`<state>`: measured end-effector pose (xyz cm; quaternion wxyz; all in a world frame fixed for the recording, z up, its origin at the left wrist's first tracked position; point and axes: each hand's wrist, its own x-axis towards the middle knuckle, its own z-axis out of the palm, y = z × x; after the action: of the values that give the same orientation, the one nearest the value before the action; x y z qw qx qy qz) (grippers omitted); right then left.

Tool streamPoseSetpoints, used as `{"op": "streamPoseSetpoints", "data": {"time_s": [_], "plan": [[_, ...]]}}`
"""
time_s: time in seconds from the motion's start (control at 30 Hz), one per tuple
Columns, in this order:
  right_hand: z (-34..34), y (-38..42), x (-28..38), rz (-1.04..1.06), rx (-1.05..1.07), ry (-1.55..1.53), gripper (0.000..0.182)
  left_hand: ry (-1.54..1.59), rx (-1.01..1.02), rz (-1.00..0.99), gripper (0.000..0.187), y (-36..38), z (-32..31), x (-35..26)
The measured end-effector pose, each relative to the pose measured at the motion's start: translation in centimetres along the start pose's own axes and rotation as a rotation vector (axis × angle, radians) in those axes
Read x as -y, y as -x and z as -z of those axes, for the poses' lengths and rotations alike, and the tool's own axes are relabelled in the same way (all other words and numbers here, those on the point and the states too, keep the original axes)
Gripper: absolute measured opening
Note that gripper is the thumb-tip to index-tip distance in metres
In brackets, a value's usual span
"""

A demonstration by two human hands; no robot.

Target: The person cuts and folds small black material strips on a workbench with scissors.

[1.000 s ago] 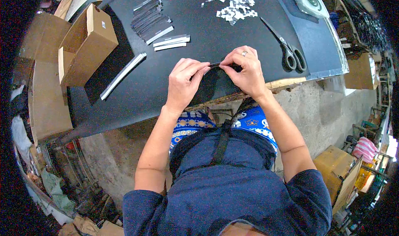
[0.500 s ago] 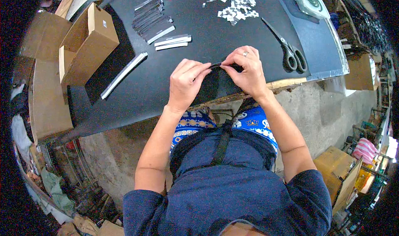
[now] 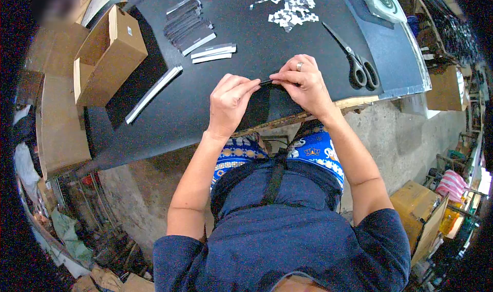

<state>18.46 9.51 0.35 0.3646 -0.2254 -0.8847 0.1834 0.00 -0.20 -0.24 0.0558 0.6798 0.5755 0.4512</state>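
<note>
you pinch a short dark strip (image 3: 265, 82) between your two hands, the left hand (image 3: 227, 103) gripping one end between thumb and fingers and the right hand (image 3: 304, 86) gripping the other, so that only a small middle part shows between your fingertips. the strip is in front of you, over the near part of the black tabletop (image 3: 138, 140); whether it touches the surface, you cannot tell from here. a ring (image 3: 299, 66) sits on a finger of your right hand. beyond your left hand lie two pale-edged strips (image 3: 213, 53) and a row of dark strips (image 3: 187, 27). scissors (image 3: 349, 51) lie to the right, near a scattered pile of black-and-white scraps (image 3: 292, 17).
</note>
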Motion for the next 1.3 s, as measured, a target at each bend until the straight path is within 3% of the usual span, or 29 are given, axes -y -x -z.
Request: {"op": "streamPoseSetpoints", "data": {"time_s": [0.2,0.8,0.9,0.97,1.0,1.03,1.07,1.13,1.3], "plan": [[0.3,-0.1,0.1,0.040,-0.027,-0.025,0.017,-0.063,-0.059,-0.083,0.020,0.0,0.1,-0.3],[1.4,0.1,-1.1,-0.006,0.009,-0.063,0.016,-0.009,0.005,-0.027,0.017,-0.2,0.1,0.0],[1.9,-0.2,-0.9,-0.138,0.056,-0.163,0.018,0.037,0.018,0.085,0.014,-0.8,0.7,-0.5],[2.9,-0.9,-0.5,-0.335,0.191,-0.364,0.016,0.260,0.201,0.305,0.013,-1.3,1.7,-0.7],[3.4,-1.2,-0.4,-0.336,0.191,-0.363,0.016,0.326,0.271,0.392,0.013,-1.5,2.1,-0.8],[3.9,-1.5,-0.2,-0.507,0.300,-0.511,0.015,0.325,0.271,0.391,0.013,-1.8,2.5,-0.9],[4.4,-1.7,-0.1,-0.677,0.408,-0.659,0.014,0.397,0.365,0.516,0.014,-2.2,2.9,-1.0],[5.0,-2.1,-0.1,-0.659,0.452,-0.679,0.014,0.544,0.494,0.711,0.018,-2.5,3.4,-0.9],[5.6,-2.0,0.2,-0.667,0.513,-0.716,0.015,0.825,0.465,0.846,0.027,-2.2,2.6,-1.5]]}}
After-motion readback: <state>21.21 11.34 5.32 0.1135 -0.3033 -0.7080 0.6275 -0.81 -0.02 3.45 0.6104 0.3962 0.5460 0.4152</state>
